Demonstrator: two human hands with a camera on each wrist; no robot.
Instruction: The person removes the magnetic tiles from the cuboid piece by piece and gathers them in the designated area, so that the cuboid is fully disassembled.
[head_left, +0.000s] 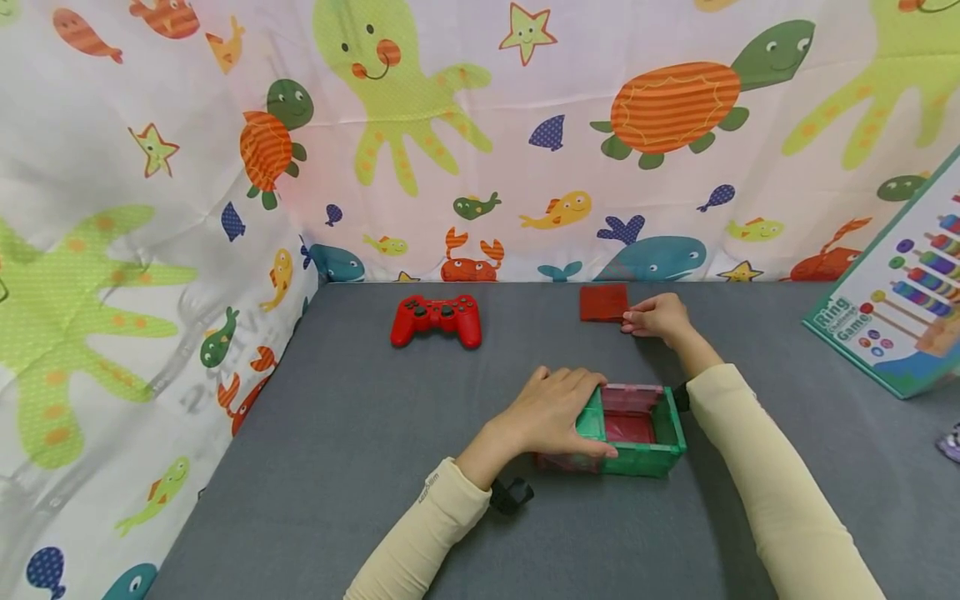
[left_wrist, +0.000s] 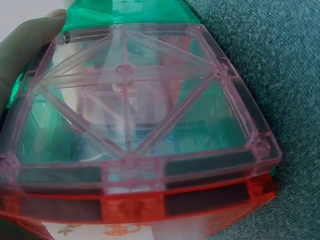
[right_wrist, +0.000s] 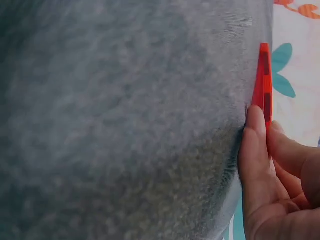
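Tile [head_left: 603,302], thin, stiff and light, is pinched at its edge by right hand [head_left: 657,317]; left hand [head_left: 553,410] clasps box [head_left: 637,431].

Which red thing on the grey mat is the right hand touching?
The flat red square tile at the back; the right hand pinches its edge. The red game controller lies apart, untouched.

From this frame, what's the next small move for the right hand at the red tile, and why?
Probably lift the red tile off the grey mat and bring it toward the open-topped tile box. The right hand already pinches the tile's edge, as the right wrist view shows, while the left hand grips the box's side, and the box's top stands uncovered.
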